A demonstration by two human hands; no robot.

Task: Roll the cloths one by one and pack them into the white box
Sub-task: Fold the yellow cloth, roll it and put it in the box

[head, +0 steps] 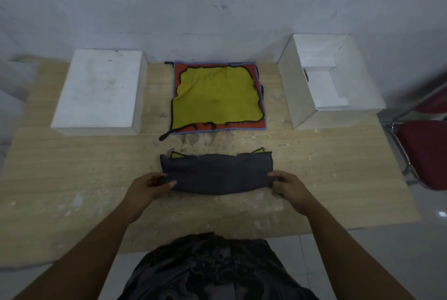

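Both hands grasp the dark grey cloth (216, 174) at its near corners: the left hand (152, 186) pinches the left end, the right hand (286, 184) pinches the right end, fingers curled over the rolled near edge. The cloth lies on the wooden table (72, 178), part-rolled between the 2 grips, with yellow corners peeking out at its far edge, so it seems to be 2 layers or a two-sided cloth; which one is hard to tell.

Beyond the grips sits the stack of flat cloths (217, 96), yellow on top over orange. Far right of the right grip stands the open white box (326, 82); far left of the left grip rests its lid (96, 89).

The likely trouble: uneven turning by the 2 hands would skew the roll into a cone, and a loose pinch would let the middle sag and unwind.

How many cloths the stack holds is unclear. The box seems empty apart from white inserts, though its near corner is hidden by its wall.
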